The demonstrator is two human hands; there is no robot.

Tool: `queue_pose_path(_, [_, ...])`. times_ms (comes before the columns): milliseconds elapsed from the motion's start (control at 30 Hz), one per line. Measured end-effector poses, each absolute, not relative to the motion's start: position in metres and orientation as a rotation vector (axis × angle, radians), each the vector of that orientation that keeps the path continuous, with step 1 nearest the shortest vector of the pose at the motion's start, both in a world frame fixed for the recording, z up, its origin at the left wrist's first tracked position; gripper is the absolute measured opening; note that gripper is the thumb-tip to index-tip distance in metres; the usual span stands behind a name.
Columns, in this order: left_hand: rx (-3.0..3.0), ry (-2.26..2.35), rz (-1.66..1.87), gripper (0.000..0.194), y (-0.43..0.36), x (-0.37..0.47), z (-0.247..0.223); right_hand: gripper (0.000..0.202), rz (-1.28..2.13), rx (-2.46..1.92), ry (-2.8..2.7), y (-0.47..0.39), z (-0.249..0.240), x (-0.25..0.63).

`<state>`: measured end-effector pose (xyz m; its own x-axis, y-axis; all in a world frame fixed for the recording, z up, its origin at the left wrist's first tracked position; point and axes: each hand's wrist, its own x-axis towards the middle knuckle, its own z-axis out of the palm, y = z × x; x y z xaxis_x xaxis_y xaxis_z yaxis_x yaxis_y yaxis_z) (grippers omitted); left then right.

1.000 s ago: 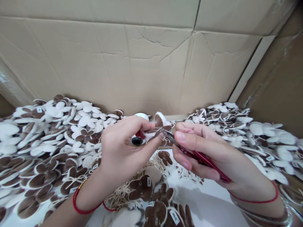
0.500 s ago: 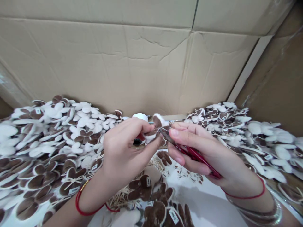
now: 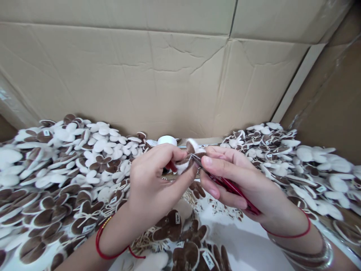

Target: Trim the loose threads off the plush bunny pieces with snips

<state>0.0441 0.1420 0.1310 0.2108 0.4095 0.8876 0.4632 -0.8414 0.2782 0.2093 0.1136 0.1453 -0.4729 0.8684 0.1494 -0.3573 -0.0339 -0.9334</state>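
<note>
My left hand (image 3: 158, 177) is closed, pinching a small brown plush piece with a white fuzzy back (image 3: 191, 146) between thumb and fingers. It looks like one of the rabbit-head shapes around it, but fingers cover much of it. In my right hand (image 3: 234, 173) is a red-handled tool with narrow metal tips (image 3: 231, 188), possibly tweezers or snips. Its tips meet the plush piece beside my left thumb. Right fingertips also sit close to the piece's right edge. Under my hands lie brown rabbit-head pieces (image 3: 184, 256) with small white labels, and a heap of cream cord bows (image 3: 143, 241).
A large pile of brown-and-white plush pieces (image 3: 53, 169) rises on the left, another pile (image 3: 316, 177) on the right. A white round object (image 3: 167, 140) stands behind my left hand. Cardboard walls (image 3: 126, 79) close off the back and right. Small bows (image 3: 222, 209) lie scattered on the white surface.
My left hand has shifted slightly right, with the plush piece. The tool's tips, which looked slightly spread, now appear closer together at the piece. My right hand has barely moved.
</note>
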Motion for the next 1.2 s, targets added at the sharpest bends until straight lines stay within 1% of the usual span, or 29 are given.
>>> queue_pose_path(67, [-2.420, -0.860, -1.764, 0.018, 0.142, 0.045, 0.131, 0.025, 1.666, -0.607, -1.304, 0.114, 0.144, 0.209])
queue_pose_path(233, [-2.446, -0.889, -1.824, 0.018, 0.143, 0.045, 0.134, 0.041, 1.611, -0.615, -1.326, 0.117, 0.143, 0.208])
queue_pose_path(333, [-2.493, -0.915, -1.827, 0.017, 0.142, 0.044, 0.135, 0.044, 1.596, -0.618, -1.342, 0.117, 0.144, 0.209])
queue_pose_path(667, [-2.486, -0.951, -1.803, 0.016, 0.145, 0.042, 0.136, 0.047, 1.510, -0.680, -1.363, 0.117, 0.144, 0.210])
queue_pose_path(933, [-2.523, -0.928, -1.783, 0.015, 0.143, 0.042, 0.140, 0.044, 1.478, -0.703, -1.394, 0.114, 0.145, 0.215])
queue_pose_path(1133, [-2.510, -1.107, -1.837, 0.009, 0.153, 0.033, 0.143, 0.044, 1.541, -0.710, -1.394, 0.114, 0.150, 0.223])
queue_pose_path(1200, [-2.473, -1.134, -1.870, 0.009, 0.156, 0.028, 0.147, 0.044, 1.516, -0.724, -1.377, 0.113, 0.152, 0.226])
